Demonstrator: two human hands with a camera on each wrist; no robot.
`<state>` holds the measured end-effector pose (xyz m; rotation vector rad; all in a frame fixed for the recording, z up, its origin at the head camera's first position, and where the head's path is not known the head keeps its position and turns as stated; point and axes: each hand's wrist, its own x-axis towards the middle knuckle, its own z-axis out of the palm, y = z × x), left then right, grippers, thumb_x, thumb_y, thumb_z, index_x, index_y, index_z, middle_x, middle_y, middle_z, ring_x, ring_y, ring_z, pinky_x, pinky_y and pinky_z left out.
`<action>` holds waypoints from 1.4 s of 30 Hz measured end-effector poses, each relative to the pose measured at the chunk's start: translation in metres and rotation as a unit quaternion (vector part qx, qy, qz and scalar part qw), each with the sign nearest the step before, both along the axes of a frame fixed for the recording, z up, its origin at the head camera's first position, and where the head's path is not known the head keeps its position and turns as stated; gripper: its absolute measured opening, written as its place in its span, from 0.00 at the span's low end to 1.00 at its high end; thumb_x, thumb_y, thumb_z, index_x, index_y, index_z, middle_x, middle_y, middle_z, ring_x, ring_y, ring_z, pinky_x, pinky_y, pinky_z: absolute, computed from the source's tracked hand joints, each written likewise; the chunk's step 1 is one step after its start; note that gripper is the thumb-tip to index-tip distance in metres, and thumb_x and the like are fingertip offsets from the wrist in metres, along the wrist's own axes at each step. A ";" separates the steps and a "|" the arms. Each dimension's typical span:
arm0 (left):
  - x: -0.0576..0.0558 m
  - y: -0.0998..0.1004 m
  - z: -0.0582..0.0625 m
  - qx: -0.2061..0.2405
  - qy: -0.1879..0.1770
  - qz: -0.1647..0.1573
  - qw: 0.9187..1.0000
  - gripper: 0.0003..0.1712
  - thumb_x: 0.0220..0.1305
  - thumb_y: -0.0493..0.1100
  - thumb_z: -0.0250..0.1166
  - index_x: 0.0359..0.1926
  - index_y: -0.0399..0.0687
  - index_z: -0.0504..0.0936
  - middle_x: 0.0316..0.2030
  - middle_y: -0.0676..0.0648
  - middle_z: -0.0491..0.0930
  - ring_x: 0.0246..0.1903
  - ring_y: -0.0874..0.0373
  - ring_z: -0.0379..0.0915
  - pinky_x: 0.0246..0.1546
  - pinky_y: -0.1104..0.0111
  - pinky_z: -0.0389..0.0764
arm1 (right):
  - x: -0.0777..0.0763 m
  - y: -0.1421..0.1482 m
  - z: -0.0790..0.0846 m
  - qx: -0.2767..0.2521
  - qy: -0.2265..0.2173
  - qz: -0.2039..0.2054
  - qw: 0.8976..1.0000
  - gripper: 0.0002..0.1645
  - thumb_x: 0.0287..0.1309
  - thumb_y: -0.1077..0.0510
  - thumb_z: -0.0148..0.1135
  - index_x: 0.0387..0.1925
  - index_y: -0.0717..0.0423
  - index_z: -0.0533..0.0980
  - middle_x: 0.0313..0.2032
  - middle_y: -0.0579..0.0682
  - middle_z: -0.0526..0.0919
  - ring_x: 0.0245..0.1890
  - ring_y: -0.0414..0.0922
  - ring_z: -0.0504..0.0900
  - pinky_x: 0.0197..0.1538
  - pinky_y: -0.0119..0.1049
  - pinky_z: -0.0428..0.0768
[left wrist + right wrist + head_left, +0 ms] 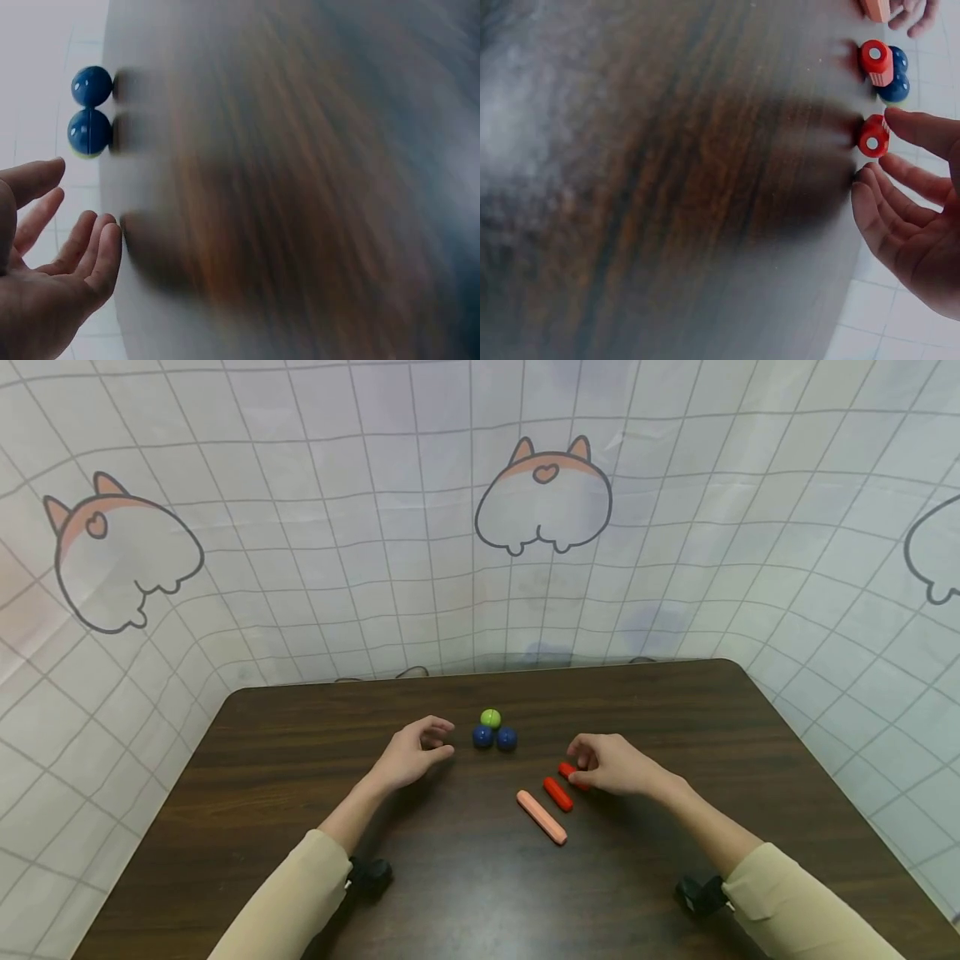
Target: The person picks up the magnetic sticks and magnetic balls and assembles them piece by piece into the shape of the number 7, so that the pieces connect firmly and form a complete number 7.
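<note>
My right hand [611,764] pinches a short red stick [874,136] with a white round spot on its end, thumb on one side and index finger on the other. The stick lies at table level, partly covered by the fingers in the head view. A second red stick [558,794] lies beside it, and a longer salmon-pink stick [542,817] lies nearer the front. My left hand [408,752] hovers with loosely bent fingers, holding nothing. To its right sit two glossy blue balls [483,737] and a green ball [491,718], close together.
The dark wood-grain table [300,752] has a back edge against a white gridded curtain [337,568] with cartoon animal drawings. Dark straps with small devices [371,877] sit at both wrists, by the beige sleeves [292,893].
</note>
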<state>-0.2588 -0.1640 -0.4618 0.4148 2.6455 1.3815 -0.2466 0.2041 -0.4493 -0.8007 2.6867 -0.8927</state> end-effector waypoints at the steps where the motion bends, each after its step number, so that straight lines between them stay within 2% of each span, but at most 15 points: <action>1: -0.002 0.003 -0.001 0.002 0.001 0.001 1.000 0.21 0.72 0.40 0.67 0.63 0.43 0.78 0.58 0.40 0.80 0.54 0.47 0.77 0.52 0.50 0.78 | 0.000 0.000 0.000 0.000 0.000 0.000 1.000 0.19 0.63 0.57 0.72 0.50 0.64 0.78 0.35 0.48 0.80 0.33 0.42 0.77 0.38 0.38 0.78; 9: -0.010 0.025 -0.008 0.014 0.007 0.017 1.000 0.22 0.68 0.41 0.71 0.61 0.46 0.80 0.57 0.42 0.80 0.55 0.48 0.76 0.54 0.51 0.77 | 0.001 0.000 -0.002 0.004 -0.001 -0.003 1.000 0.19 0.62 0.58 0.72 0.49 0.63 0.79 0.35 0.48 0.80 0.35 0.42 0.77 0.40 0.39 0.78; 13: -0.012 0.032 -0.009 0.011 0.021 0.024 0.999 0.21 0.67 0.41 0.72 0.59 0.46 0.80 0.57 0.41 0.79 0.55 0.46 0.76 0.55 0.50 0.77 | 0.000 0.001 -0.003 0.009 0.001 0.002 1.000 0.19 0.62 0.57 0.73 0.50 0.63 0.79 0.35 0.48 0.80 0.34 0.42 0.77 0.39 0.38 0.78; 21: -0.016 0.044 -0.011 0.006 0.049 0.017 0.999 0.19 0.68 0.42 0.72 0.57 0.46 0.81 0.55 0.42 0.80 0.54 0.46 0.76 0.55 0.51 0.77 | 0.002 -0.001 -0.001 0.014 -0.004 0.003 1.000 0.19 0.61 0.57 0.74 0.49 0.62 0.79 0.35 0.48 0.80 0.33 0.41 0.76 0.39 0.38 0.77; 29: -0.017 0.051 -0.009 -0.008 0.063 0.007 0.998 0.19 0.67 0.41 0.72 0.57 0.45 0.82 0.52 0.42 0.82 0.50 0.46 0.78 0.52 0.51 0.78 | 0.005 -0.002 0.001 0.016 -0.004 0.011 1.000 0.20 0.59 0.57 0.75 0.49 0.63 0.79 0.34 0.49 0.80 0.32 0.42 0.76 0.37 0.37 0.78; 34: -0.017 0.054 -0.008 -0.022 0.065 0.010 0.998 0.16 0.67 0.41 0.72 0.53 0.45 0.83 0.50 0.43 0.83 0.48 0.47 0.80 0.51 0.52 0.79 | 0.002 -0.002 -0.003 0.018 -0.013 0.010 1.000 0.21 0.57 0.56 0.77 0.48 0.61 0.79 0.32 0.47 0.79 0.33 0.41 0.75 0.38 0.38 0.77; 42: -0.015 0.054 -0.006 -0.029 0.060 0.014 0.998 0.13 0.67 0.40 0.72 0.51 0.47 0.84 0.48 0.45 0.84 0.46 0.49 0.80 0.50 0.53 0.79 | 0.000 -0.002 -0.002 0.023 -0.015 0.008 1.000 0.16 0.57 0.61 0.75 0.45 0.60 0.80 0.31 0.46 0.79 0.31 0.41 0.75 0.37 0.36 0.76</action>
